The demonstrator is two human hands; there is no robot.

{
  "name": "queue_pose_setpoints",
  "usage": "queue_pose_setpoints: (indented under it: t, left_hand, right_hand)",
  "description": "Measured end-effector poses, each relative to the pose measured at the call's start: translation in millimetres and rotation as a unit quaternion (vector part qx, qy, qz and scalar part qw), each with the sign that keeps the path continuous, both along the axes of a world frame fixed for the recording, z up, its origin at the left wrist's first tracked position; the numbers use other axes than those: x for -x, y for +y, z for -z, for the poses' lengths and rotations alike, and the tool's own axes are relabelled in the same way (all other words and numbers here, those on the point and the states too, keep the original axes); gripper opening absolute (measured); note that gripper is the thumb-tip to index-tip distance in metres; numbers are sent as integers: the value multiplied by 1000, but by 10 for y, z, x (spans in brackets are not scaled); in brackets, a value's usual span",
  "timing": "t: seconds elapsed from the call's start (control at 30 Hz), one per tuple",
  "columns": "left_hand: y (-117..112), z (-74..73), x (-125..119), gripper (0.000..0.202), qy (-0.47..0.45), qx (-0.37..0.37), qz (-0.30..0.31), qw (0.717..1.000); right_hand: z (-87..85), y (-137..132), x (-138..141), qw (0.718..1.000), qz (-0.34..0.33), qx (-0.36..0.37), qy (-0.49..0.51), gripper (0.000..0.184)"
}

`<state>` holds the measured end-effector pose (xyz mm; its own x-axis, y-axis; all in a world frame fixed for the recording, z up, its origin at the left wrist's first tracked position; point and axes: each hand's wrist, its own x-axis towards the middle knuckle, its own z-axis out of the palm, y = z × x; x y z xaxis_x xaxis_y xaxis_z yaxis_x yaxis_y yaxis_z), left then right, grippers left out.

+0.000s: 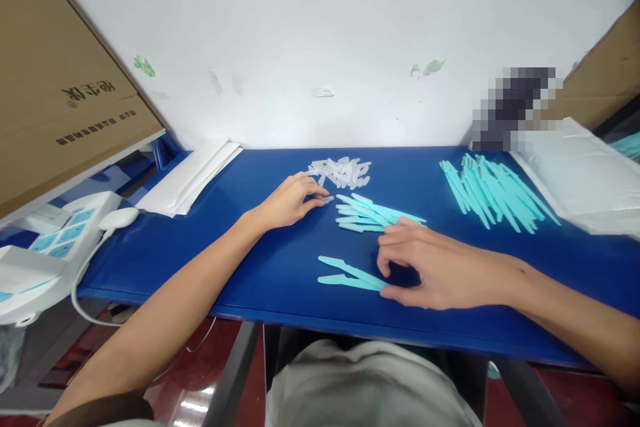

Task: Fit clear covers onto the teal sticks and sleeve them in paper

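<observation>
My left hand (295,201) is closed in a pinch, with a small translucent blade cap (328,199) at its thumb and fingertips. Just behind it lies a heap of similar caps (345,173). My right hand (435,263) rests over the table with its fingers curled and a gap between thumb and index finger. Its thumb touches the handle ends of two turquoise eyebrow razors (350,280), which lie crossed. Beyond, its other fingers reach the handles of a small bunch of turquoise razors (363,211), partly hidden by the hand.
A larger pile of turquoise razors (493,190) lies at the right, beside a white padded packet (575,180). White envelopes (187,180) lie at the left. Further left stand a white device with a cable (75,233) and a cardboard box (70,93). A white wall (300,27) closes the back.
</observation>
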<state>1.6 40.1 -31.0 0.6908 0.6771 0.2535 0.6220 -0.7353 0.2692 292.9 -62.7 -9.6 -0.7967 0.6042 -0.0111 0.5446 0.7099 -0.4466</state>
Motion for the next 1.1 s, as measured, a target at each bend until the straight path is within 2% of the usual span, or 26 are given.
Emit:
queue_pose_setpoints:
  t: [0.17,0.37,0.47,0.6,0.73,1.1]
  left_hand:
    - [-41,-52,-22,16,1,37,-21,999]
    - [-30,-24,2,10,4,28,-21,999]
    - [-42,10,-8,14,-19,-23,-25,999]
    - [-98,5,-63,18,-133,-130,-66,980]
    - [-174,-25,-120,18,-193,-141,-63,969]
    - [-262,-56,-139,20,-184,-124,-50,974]
  right_hand:
    - [67,133,-39,999,50,-3,17,23]
    - [95,292,-150,980,139,-30,138,25]
    - [103,328,-209,971,171,-42,164,22]
    - [113,384,-270,962,207,-118,132,28]
    - [112,418,-285,960,194,-172,108,29]
    - [86,382,-273,960,172,-186,119,28]
